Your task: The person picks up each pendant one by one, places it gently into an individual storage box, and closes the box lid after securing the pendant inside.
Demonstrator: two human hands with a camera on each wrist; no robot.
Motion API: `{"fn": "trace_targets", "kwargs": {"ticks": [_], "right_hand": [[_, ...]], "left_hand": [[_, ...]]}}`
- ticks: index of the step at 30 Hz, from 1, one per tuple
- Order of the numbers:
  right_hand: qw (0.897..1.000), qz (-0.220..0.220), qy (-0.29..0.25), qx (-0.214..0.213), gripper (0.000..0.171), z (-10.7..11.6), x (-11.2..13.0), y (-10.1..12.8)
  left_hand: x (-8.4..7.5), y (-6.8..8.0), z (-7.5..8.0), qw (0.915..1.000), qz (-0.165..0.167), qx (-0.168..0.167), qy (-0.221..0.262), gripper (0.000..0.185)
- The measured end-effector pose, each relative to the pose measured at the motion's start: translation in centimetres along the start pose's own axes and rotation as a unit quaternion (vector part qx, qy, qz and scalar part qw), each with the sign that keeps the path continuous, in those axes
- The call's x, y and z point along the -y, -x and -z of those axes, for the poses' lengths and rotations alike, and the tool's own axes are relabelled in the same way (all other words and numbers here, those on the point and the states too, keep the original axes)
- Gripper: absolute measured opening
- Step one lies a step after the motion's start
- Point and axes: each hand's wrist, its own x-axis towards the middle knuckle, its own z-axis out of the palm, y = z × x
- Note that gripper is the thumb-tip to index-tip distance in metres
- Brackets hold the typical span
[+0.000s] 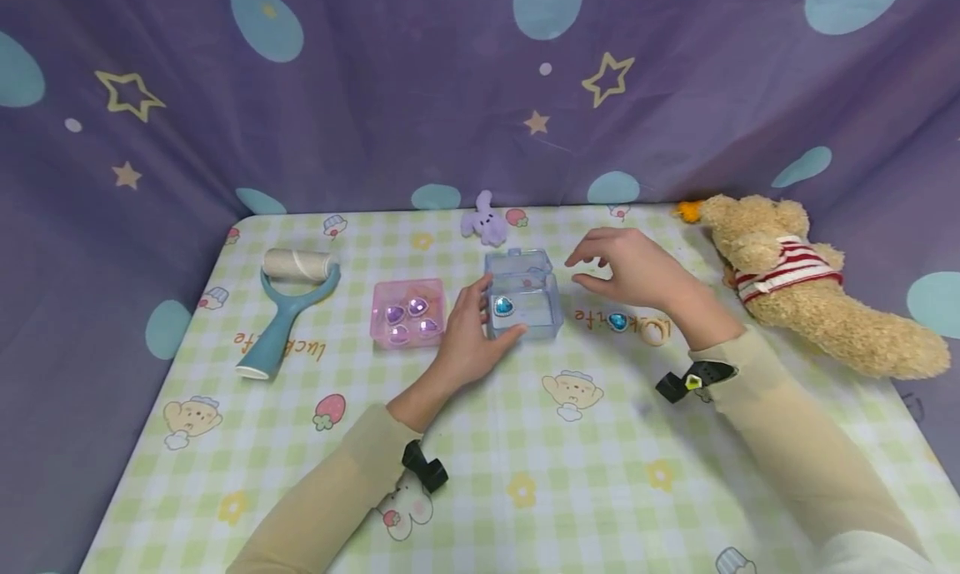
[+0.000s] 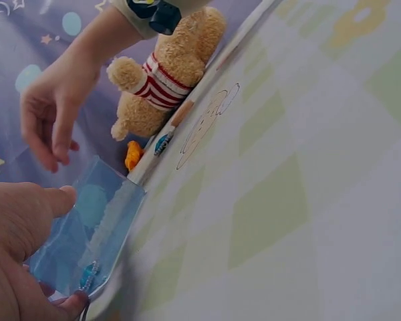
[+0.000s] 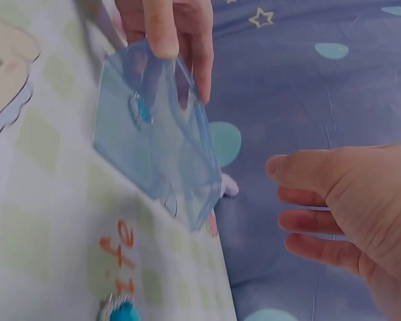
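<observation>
A see-through blue plastic box (image 1: 534,322) stands on the table with its hinged lid (image 1: 517,262) raised at the back. My left hand (image 1: 472,334) grips it by the left side, thumb along the front. One blue gem (image 1: 503,306) with a silvery rim lies inside, at the left; the right wrist view also shows this gem (image 3: 140,110). To the right of the box, my right hand (image 1: 633,270) hovers above the table with loosely bent fingers, nothing between them. Below that hand lie a second blue gem (image 1: 618,321) and a tan ring (image 1: 656,332).
Left of the box sits a pink container (image 1: 381,299) holding several purple gems. A lint roller (image 1: 281,328) lies farther left. Behind the box is a small purple bunny (image 1: 489,226); a plush toy in a striped shirt (image 1: 787,266) lies at the right edge.
</observation>
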Motion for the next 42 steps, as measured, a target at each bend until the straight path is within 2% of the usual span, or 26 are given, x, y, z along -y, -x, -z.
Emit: {"fn": "trace_targets", "kwargs": {"ticks": [16, 24, 33, 42], "right_hand": [[0.999, -0.029, -0.020, 0.034, 0.017, -0.6, -2.4, 5.1], [0.996, -0.048, -0.057, 0.051, 0.016, -1.7, -2.9, 7.2], [0.998, -0.039, -0.040, 0.039, 0.021, -3.1, -3.1, 8.2], [0.998, -0.018, -0.029, 0.044, 0.021, -3.6, -3.0, 8.0]], "left_hand": [[0.0, 0.0, -0.1, 1.0000, 0.002, 0.002, 0.000, 0.095], [-0.1, 0.0, -0.1, 1.0000, 0.007, 0.005, 0.000, 0.095], [0.0, -0.1, -0.1, 1.0000, 0.005, 0.004, 0.004, 0.095], [0.1, -0.1, 0.0, 1.0000, 0.004, 0.002, 0.002, 0.094]]}}
